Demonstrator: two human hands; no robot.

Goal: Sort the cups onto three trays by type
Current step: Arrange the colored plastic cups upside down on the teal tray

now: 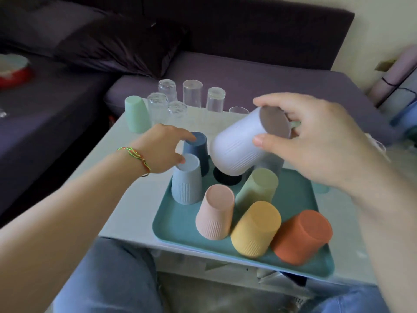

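A blue-green tray (295, 199) sits on the near right part of the white bench (140, 195). Many cups stand on it, all upside down. On the near side are a pink cup (215, 212), a yellow cup (256, 229) and an orange cup (302, 237), close together in a row. Just behind them is a green cup (257, 188). On the tray's left side is a light blue cup (186, 179), with a dark blue cup (196, 150) just past it at the far left corner.

The right hand (316, 143) is up in the air over the far part of the tray. Its thumb and fingers are wrapped around a pale purple cup (239, 141), which is tipped on its side with its bottom toward the hand. The left hand (162, 147), with a string bracelet (135, 154) on the wrist, reaches in with fingers spread. One finger rests on top of the dark blue cup and the thumb touches the top of the light blue cup.

At the far edge of the bench stand some clear glasses (192, 93), upside down, and a mint cup (136, 115) at the far left.

A black cup (228, 177) is mostly hidden under the pale purple cup. A grey cup (270, 162) behind it hardly shows. Something small and green peeks out by the right hand's fingers, too blurry to name. The right arm covers the bench's right side. A red bowl (13, 73) on the sofa (248, 71) is cut off at the left edge
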